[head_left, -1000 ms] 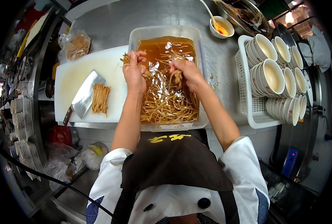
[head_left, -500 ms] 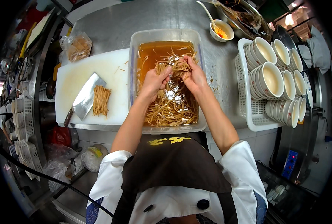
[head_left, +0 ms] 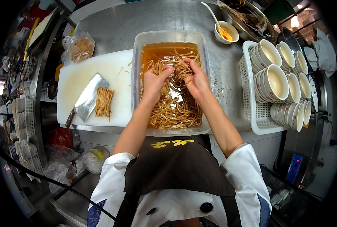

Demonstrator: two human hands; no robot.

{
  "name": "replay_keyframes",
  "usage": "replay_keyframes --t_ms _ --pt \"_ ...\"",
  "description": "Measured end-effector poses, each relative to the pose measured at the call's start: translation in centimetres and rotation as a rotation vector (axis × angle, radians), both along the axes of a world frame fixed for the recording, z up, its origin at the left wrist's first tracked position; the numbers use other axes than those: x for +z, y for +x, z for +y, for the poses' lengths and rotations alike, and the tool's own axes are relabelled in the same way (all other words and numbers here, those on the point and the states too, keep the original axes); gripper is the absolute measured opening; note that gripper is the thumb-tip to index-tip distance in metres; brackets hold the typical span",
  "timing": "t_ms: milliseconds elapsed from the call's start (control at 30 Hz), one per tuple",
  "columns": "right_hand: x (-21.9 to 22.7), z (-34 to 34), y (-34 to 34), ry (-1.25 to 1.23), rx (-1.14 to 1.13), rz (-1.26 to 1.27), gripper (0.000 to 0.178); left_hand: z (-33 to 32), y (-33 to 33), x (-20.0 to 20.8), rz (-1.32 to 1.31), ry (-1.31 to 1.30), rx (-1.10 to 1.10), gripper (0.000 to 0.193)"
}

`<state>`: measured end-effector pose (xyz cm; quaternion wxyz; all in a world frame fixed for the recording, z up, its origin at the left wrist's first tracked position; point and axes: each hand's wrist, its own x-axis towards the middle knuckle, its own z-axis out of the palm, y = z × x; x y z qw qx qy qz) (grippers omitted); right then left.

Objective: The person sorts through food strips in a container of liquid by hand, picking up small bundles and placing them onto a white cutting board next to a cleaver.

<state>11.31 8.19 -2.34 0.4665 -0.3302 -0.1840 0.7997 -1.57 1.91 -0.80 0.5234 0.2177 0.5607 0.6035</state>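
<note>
A clear plastic tub (head_left: 137, 113) holds amber-brown liquid and many thin brown strips (head_left: 175, 114), soaked and tangled. Over the tub, my left hand (head_left: 156, 82) is closed around a bunch of these strips at its left side. My right hand (head_left: 197, 81) grips another bunch, thumb and fingers curled round it, a short gap from the left. Loose strip ends stick out past both hands. Left of the tub, a neat dry-looking bundle of brown strips (head_left: 105, 102) lies on a white cutting board (head_left: 117, 72), beside a cleaver (head_left: 89, 99) with a dark handle.
A plastic bag (head_left: 81, 47) of brownish pieces sits behind the board. Beyond the tub to the right stands a white bowl (head_left: 231, 34) with a spoon (head_left: 211, 13) in it. A white basket (head_left: 263, 128) of stacked bowls (head_left: 276, 83) occupies the table's right side, below a large metal basin (head_left: 261, 34).
Both hands have shifted a little over the tub and still grip strips. The strips between them lie differently. The whole view has moved slightly.
</note>
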Motion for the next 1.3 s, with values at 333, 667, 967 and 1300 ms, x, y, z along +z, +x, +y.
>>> replay_keyframes --t_ms 333,667,967,1300 --pt "0.7 -0.8 -0.4 0.025 0.064 0.025 0.024 0.3 0.0 -1.5 0.226 0.171 0.097 0.018" --pt "0.3 -1.0 -0.4 0.225 0.264 -0.531 0.022 0.2 0.3 -0.8 0.338 0.256 0.218 0.013" --pt "1.2 -0.6 0.4 0.721 0.305 -0.922 0.022 0.0 -0.5 0.2 0.141 0.185 -0.022 0.009" --pt "0.7 -0.8 0.1 0.892 0.362 -0.842 0.027 0.2 -0.4 -1.2 0.219 0.265 -0.001 0.015"
